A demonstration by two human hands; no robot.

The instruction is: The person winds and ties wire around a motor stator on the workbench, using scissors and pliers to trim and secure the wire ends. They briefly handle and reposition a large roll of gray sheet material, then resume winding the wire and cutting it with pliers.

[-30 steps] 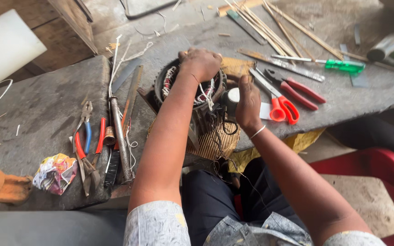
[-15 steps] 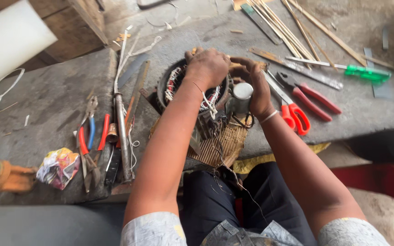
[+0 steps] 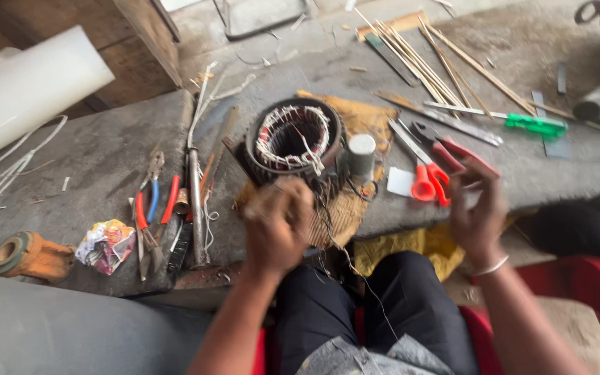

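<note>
**A:** Stator [image 3: 294, 139] sits on the grey bench [image 3: 98, 149], near its front edge, on a brown cloth [image 3: 355, 114]. From the head view I see its dark ring with pale windings lining the inside; the bore itself holds nothing but a few loose wire ends.

**B:** And the hands?

**A:** My left hand [image 3: 277, 226] is blurred, just in front of the stator, curled into a loose fist. Thin wires [image 3: 328, 222] trail from the stator down past it, but I cannot tell whether it grips them. My right hand [image 3: 477, 208] is also blurred, lifted off the bench with fingers spread, holding nothing, just beside the red scissors [image 3: 428, 182].

**B:** Anything else close by?

**A:** A small grey cylinder [image 3: 362, 154] stands upright, touching the stator's right side. Left of the stator lie pliers [image 3: 148, 201] and a long metal rod [image 3: 196, 208]. A crumpled wrapper [image 3: 105, 244] and an orange spool [image 3: 26, 255] lie further left. Behind are thin sticks [image 3: 418, 62] and a green screwdriver [image 3: 522, 123].
</note>
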